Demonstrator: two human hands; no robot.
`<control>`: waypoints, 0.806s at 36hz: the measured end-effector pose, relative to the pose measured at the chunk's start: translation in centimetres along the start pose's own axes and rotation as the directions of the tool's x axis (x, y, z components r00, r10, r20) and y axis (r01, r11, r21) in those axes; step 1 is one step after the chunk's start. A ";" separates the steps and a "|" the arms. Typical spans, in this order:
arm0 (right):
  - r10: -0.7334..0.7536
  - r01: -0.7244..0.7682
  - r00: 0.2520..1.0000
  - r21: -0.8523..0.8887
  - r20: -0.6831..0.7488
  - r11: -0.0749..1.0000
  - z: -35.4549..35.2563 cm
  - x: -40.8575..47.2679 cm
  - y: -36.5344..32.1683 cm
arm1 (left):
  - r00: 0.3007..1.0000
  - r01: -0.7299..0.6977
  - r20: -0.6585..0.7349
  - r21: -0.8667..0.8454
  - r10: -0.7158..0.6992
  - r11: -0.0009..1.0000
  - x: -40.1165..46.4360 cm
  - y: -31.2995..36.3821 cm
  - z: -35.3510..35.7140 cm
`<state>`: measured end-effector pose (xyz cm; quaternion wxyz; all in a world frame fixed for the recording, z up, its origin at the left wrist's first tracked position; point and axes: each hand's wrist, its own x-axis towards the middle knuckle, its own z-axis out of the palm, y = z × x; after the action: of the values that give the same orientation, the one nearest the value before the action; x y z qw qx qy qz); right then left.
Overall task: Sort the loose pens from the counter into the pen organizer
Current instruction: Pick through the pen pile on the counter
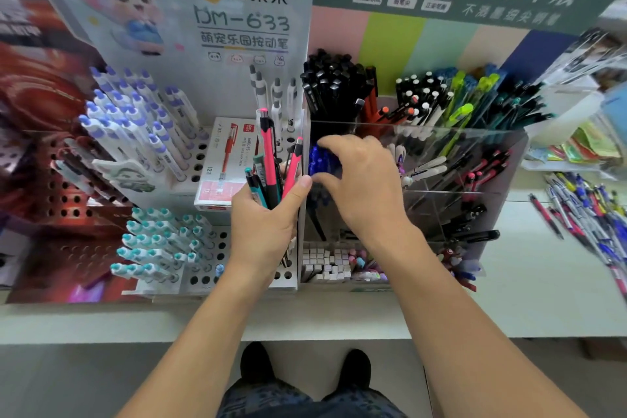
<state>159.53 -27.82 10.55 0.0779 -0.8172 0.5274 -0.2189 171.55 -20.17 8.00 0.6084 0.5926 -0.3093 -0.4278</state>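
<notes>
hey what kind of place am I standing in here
Most likely a stationery shop's pen section: branded display racks full of identical pens, a clear organizer sorted by type, and loose pens on the counter.
</notes>
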 end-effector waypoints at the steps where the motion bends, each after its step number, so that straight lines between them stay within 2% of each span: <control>1: 0.022 -0.021 0.999 0.016 -0.049 1.000 0.1 -0.3 0.2 | 1.000 0.005 0.006 -0.002 -0.005 1.000 0.0 0.1 -0.1; 3: 0.098 -0.097 0.988 0.020 -0.119 0.995 0.2 -0.8 0.8 | 0.999 0.037 0.033 -0.034 -0.036 0.999 -0.1 0.3 -0.1; 6: 0.177 -0.182 0.980 -0.045 -0.092 0.982 0.3 -1.2 1.3 | 0.991 0.101 0.095 -0.095 -0.092 0.990 -0.1 0.5 -0.3; 12: 0.087 -0.083 0.993 0.057 -0.075 0.995 -0.2 -0.5 1.7 | 0.979 0.153 0.150 -0.100 -0.137 0.983 -0.3 0.2 -0.5; 15: 0.066 -0.063 0.998 0.269 -0.001 0.961 -1.1 0.1 2.0 | 0.978 0.158 0.155 -0.121 -0.138 0.980 -0.4 0.2 -0.4; 20: -0.070 0.031 0.992 0.329 0.108 0.944 -1.7 0.3 2.0 | 0.973 0.194 0.166 -0.194 -0.163 0.962 -0.6 0.5 -0.2; 23: -0.031 0.007 0.998 0.451 0.046 0.892 -1.9 -0.3 2.4 | 0.964 0.211 0.207 -0.202 -0.169 0.956 -0.7 0.3 -0.1; 25: 0.057 -0.076 0.997 0.549 0.051 0.832 -2.6 -1.0 2.6 | 0.954 0.214 0.252 -0.194 -0.162 0.957 -0.8 0.2 -0.1; 27: 0.141 -0.189 0.982 0.669 0.126 0.719 -3.3 -1.9 2.5 | 0.933 0.220 0.328 -0.194 -0.148 0.956 -0.9 0.2 0.1; 29: 0.157 -0.280 0.959 0.728 0.234 0.625 -3.5 -2.9 1.8 | 0.897 0.227 0.419 -0.173 -0.137 0.958 -0.9 0.3 0.7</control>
<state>155.52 -25.68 12.23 0.4750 -0.6540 0.4766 -0.3458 170.59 -19.71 8.45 0.5496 0.4481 -0.3221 -0.6271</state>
